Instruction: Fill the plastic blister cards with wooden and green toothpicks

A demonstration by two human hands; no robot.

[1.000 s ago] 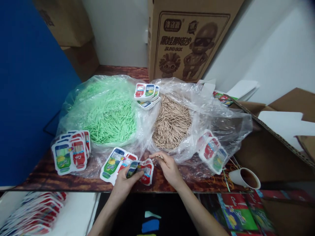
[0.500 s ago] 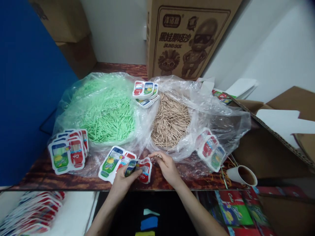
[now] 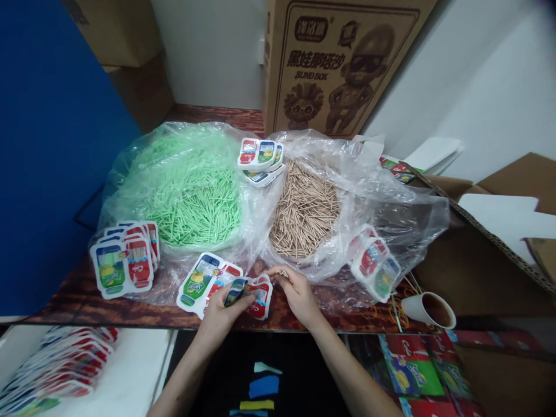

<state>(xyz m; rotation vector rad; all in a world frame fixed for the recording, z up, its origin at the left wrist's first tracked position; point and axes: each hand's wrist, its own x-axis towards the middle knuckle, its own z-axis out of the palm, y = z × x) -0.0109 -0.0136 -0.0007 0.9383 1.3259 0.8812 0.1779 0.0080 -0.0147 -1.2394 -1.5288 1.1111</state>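
My left hand [image 3: 219, 313] is closed on a small printed packet [image 3: 260, 300] with red and green drink pictures, bent between thumb and fingers. Under that hand, another such packet [image 3: 197, 285] lies flat on the table. Just to the right, my right hand [image 3: 302, 298] pinches a small bundle of thin brown sticks [image 3: 282, 273], its ends close to the held packet's upper edge but apart from it. Behind it, a clear plastic bag of loose brown sticks [image 3: 304, 214] lies open. Further left is a similar bag full of green sticks [image 3: 195, 208].
Stacked packets sit at the left [image 3: 124, 260], between the bags [image 3: 260, 156] and at the right [image 3: 376, 263]. A paper cup [image 3: 428, 310] with brown liquid is near the front right edge. Cardboard boxes stand behind [image 3: 343, 69] and at the right [image 3: 460, 255].
The whole view has shifted slightly, so things sit a little higher and further right. Both hands keep almost the same pose and hold the same things.
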